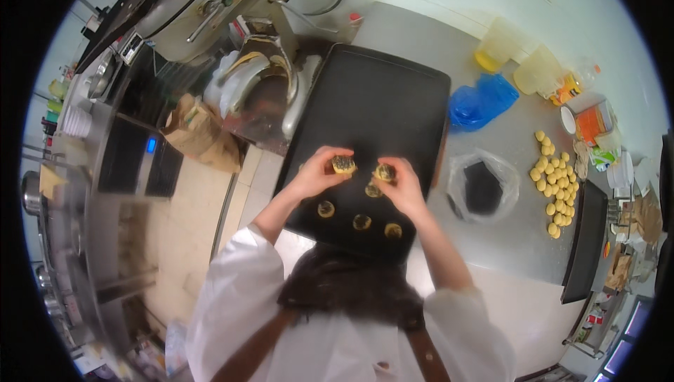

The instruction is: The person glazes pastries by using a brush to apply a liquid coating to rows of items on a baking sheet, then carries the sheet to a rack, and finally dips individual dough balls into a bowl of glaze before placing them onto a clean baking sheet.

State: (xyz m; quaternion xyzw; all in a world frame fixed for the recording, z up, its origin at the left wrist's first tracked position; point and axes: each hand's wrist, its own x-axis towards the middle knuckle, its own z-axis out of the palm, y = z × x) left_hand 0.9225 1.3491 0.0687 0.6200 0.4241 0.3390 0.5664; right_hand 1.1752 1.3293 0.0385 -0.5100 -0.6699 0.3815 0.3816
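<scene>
My left hand (319, 172) pinches a round dough ball (343, 164) whose top is coated with dark seeds. A similar seed-topped ball (384, 172) is between the fingers of my right hand (401, 189). Both are held above a large black baking tray (382, 94). On the tray's near part lie several more seeded dough balls: one (326, 209) near my left wrist, one (361, 222) in the middle, one (393, 230) toward the right, and one (373, 189) just under my right fingers, partly hidden.
Right of the tray, a plastic bag with black contents (483, 189) sits on the steel table (456, 238), with a blue bag (483, 103) behind it. Several plain yellow dough balls (556, 184) lie farther right. Pitchers (538, 69) line the wall; a paper bag (201, 135) stands left.
</scene>
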